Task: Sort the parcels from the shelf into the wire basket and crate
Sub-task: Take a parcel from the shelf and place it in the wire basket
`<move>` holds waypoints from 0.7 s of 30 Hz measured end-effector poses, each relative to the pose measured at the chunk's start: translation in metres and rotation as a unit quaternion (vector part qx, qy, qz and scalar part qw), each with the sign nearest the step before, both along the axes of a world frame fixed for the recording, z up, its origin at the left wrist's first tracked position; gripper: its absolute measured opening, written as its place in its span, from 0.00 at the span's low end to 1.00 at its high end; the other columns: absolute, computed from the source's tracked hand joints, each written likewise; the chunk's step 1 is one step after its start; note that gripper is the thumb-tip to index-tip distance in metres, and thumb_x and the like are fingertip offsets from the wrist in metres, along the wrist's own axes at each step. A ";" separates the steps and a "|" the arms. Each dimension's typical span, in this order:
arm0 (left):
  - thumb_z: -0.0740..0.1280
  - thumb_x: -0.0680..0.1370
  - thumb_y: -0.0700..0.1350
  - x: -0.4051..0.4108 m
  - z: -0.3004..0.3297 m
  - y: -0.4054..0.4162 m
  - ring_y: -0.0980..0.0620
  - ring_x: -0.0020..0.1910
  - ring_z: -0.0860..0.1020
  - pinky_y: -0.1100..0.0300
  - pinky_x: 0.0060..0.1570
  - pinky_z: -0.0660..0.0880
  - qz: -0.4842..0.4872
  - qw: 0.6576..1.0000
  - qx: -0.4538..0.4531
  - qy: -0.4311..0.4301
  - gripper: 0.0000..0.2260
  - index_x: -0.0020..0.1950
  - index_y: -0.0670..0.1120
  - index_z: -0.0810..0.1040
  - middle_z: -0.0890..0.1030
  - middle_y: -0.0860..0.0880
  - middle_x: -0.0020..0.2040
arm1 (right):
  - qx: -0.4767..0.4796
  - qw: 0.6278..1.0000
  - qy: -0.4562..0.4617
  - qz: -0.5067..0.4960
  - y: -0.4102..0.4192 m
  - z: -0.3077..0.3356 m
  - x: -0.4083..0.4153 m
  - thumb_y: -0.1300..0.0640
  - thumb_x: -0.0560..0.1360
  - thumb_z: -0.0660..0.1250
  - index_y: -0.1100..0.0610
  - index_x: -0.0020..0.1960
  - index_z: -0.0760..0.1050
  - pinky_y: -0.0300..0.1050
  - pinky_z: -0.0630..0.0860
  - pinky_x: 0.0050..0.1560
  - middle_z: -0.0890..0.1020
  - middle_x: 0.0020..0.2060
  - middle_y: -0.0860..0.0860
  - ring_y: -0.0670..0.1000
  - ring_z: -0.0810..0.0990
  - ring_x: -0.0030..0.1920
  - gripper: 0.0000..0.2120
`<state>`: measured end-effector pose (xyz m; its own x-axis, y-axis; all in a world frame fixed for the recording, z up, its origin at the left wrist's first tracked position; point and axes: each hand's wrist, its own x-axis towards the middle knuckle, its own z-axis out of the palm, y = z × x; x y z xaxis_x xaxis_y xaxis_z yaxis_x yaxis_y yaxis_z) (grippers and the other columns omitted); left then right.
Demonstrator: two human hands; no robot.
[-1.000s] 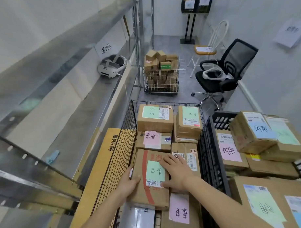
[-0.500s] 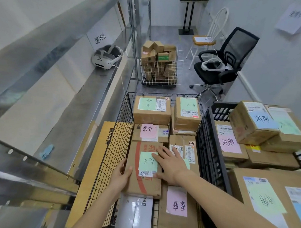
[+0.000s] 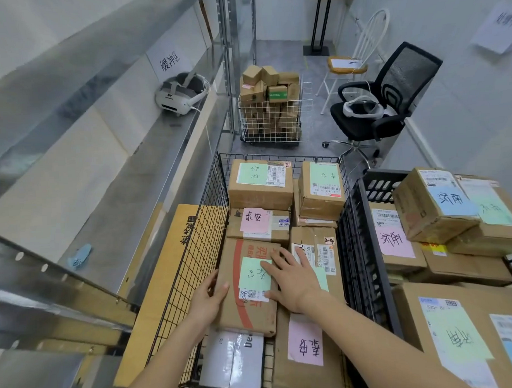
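Note:
A brown cardboard parcel point(image 3: 260, 317) with a red stripe and a green note lies on other parcels inside the black wire basket point(image 3: 193, 254). My left hand point(image 3: 207, 301) grips its left edge, thumb on top and fingers down the side. My right hand point(image 3: 294, 279) rests flat on its right top, fingers spread, partly over a neighbouring parcel point(image 3: 323, 249). To the right, the black plastic crate point(image 3: 376, 186) holds parcels with pink, blue and green notes. The metal shelf point(image 3: 149, 168) runs along the left.
A headset point(image 3: 178, 95) and a blue scrap point(image 3: 80, 255) lie on the shelf. A flat carton point(image 3: 165, 284) stands between shelf and basket. Farther back are a white wire cart point(image 3: 275, 120) full of small boxes, a black office chair point(image 3: 391, 102) and a white chair point(image 3: 357, 59).
The parcel has moved slightly forward and settled lower among the parcels in the basket, both hands staying on it. Over the last half second it hardly moves.

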<state>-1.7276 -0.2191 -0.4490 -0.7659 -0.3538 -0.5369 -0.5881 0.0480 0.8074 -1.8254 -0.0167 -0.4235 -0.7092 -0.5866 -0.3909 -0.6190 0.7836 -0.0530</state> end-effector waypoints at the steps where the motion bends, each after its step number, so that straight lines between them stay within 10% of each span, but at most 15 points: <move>1: 0.67 0.82 0.48 0.000 0.000 0.000 0.56 0.53 0.76 0.61 0.45 0.74 -0.002 1.000 -0.001 -0.002 0.27 0.80 0.53 0.63 0.74 0.48 0.70 | -0.003 1.000 -0.002 -0.001 0.000 0.001 0.000 0.35 0.81 0.57 0.45 0.82 0.49 0.61 0.33 0.78 0.49 0.82 0.50 0.52 0.40 0.81 0.35; 10: 0.69 0.80 0.52 -0.002 0.026 -0.003 0.46 0.74 0.69 0.45 0.71 0.69 -0.054 0.995 -0.086 0.006 0.31 0.81 0.53 0.60 0.67 0.50 0.78 | -0.044 0.999 -0.021 0.000 0.006 0.029 -0.004 0.38 0.81 0.58 0.46 0.82 0.51 0.56 0.38 0.79 0.52 0.82 0.49 0.51 0.42 0.81 0.34; 21: 0.66 0.80 0.58 -0.002 0.146 -0.008 0.52 0.78 0.62 0.46 0.74 0.64 -0.110 0.942 -0.305 0.092 0.30 0.80 0.54 0.61 0.64 0.55 0.79 | -0.070 0.996 0.038 0.029 0.002 0.135 -0.008 0.35 0.81 0.58 0.45 0.83 0.48 0.56 0.45 0.80 0.48 0.82 0.47 0.51 0.48 0.82 0.36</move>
<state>-1.7298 -0.2268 -0.3033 -0.9167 -0.3758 -0.1361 -0.3628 0.6394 0.6779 -1.8335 -0.0149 -0.2882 -0.6973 -0.6725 -0.2480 -0.6694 0.7347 -0.1102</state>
